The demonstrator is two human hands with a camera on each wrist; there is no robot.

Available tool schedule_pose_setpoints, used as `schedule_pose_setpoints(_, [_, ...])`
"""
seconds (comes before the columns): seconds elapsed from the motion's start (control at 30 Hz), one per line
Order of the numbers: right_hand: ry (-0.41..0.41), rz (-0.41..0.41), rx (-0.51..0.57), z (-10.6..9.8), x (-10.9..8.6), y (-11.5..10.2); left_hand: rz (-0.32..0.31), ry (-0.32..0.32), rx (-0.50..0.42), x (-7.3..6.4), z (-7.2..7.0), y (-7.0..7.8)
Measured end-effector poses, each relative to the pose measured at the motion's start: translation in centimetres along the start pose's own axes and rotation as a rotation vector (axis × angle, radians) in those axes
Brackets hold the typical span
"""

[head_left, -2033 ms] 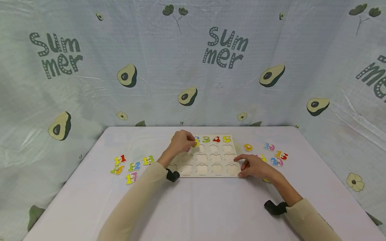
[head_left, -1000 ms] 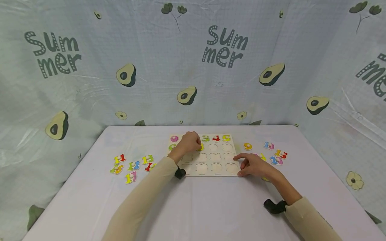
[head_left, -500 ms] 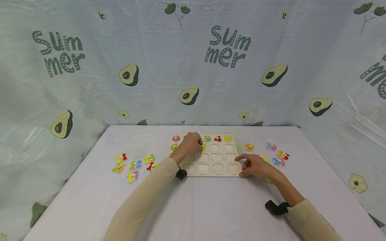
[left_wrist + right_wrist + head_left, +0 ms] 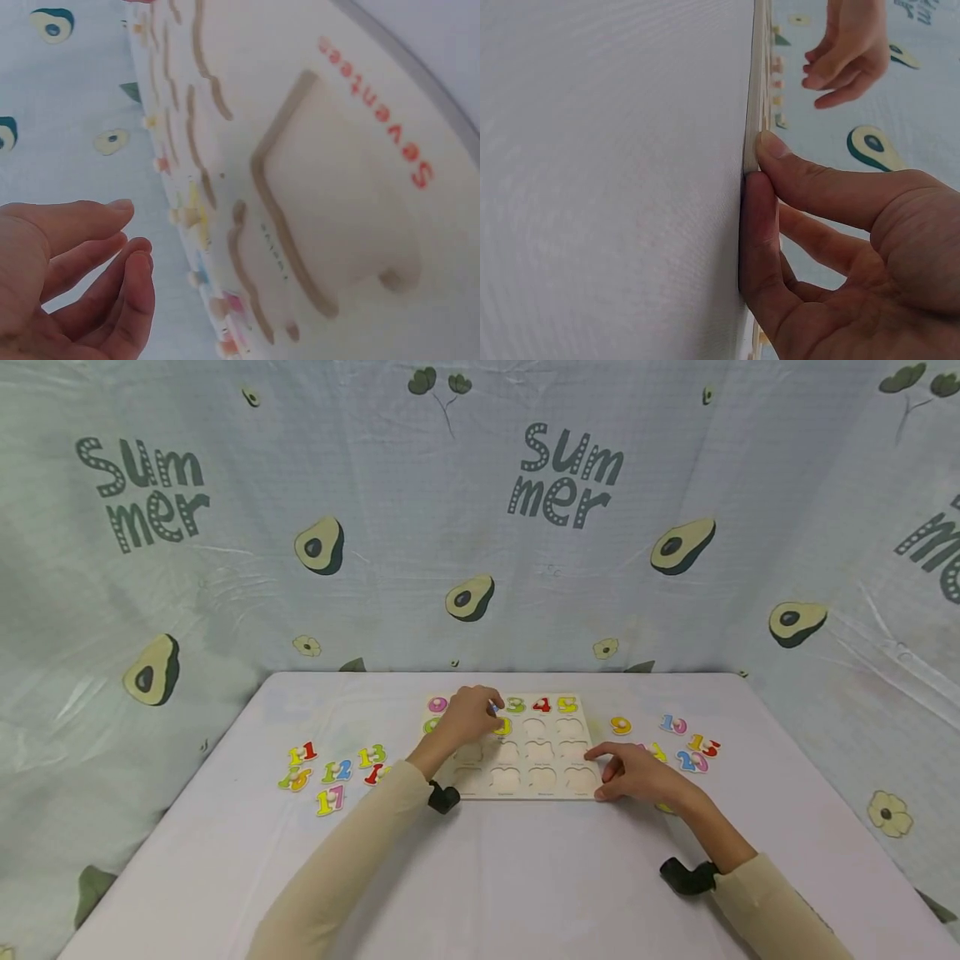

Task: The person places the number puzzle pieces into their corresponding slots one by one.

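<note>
Worktop [image 4: 525, 885]: white; a broad open stretch of it ran in front of the puzzle board [image 4: 524, 780].
Sleeves [image 4: 345, 868]: beige; the left one crossed in front of the board's near left corner, the right one came in from the board's right.
Board's place: it lay flat on the worktop, its near edge facing the person.
Right hand [image 4: 637, 774]: at the board's near right corner, thumb and a finger gripping the edge.
Near two rows of the board: the recesses in sight showed bare wood; in the left wrist view, red lettering [image 4: 379, 112] ran beside one of them.
Left hand [image 4: 465, 714]: above the board's left half; its fingers were loosely bent, thumb apart from the rest, holding nothing, with a gap between them and the board.
Second row from the far side: a green piece [image 4: 430, 725] sat at the board's left end and a yellow piece [image 4: 506, 727] just beside the left hand; the two recesses toward the board's right edge were bare.
Farthest row: pink 0 [image 4: 437, 704] at the left, then green 3 [image 4: 516, 705], red 4 [image 4: 542, 705] and yellow 5 [image 4: 567, 704] toward the right; the left hand partly covered the stretch between.
Left of the board: loose pieces, among them 11 [image 4: 302, 752], 12 [image 4: 337, 770], 13 [image 4: 371, 755] and 17 [image 4: 330, 799].
Right of the board: orange 9 [image 4: 620, 725] nearest, then 20 [image 4: 692, 762], 15 [image 4: 703, 745] and 10 [image 4: 673, 724].
Beyond the board: a narrow worktop strip, then an avocado-print backdrop [image 4: 555, 610].
</note>
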State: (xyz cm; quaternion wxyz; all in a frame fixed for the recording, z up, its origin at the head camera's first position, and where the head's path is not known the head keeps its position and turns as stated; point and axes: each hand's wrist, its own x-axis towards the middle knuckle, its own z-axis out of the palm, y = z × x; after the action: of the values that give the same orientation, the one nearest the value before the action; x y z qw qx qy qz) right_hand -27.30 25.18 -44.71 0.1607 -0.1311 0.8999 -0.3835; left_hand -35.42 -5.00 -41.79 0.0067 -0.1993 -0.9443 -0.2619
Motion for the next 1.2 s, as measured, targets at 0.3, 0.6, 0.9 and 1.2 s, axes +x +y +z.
schedule_pose_setpoints(0.3, [-0.002,0.005,-0.005,0.0,0.1,0.0,0.01,0.147,-0.142,-3.2,-2.2,-1.2])
schedule_pose_setpoints(0.6, [-0.002,0.012,-0.001,-0.1,-0.1,0.0,-0.113,0.197,-0.182,-7.7,-3.5,-4.0])
schedule_pose_setpoints(0.9, [-0.006,0.036,-0.016,-0.2,-0.1,-0.3,-0.151,0.138,-0.125,-10.6,-4.3,-6.6])
schedule_pose_setpoints(1.2, [0.041,0.006,-0.045,-1.8,-0.2,-0.4,-0.24,0.043,-0.16,-12.0,-4.1,-7.9])
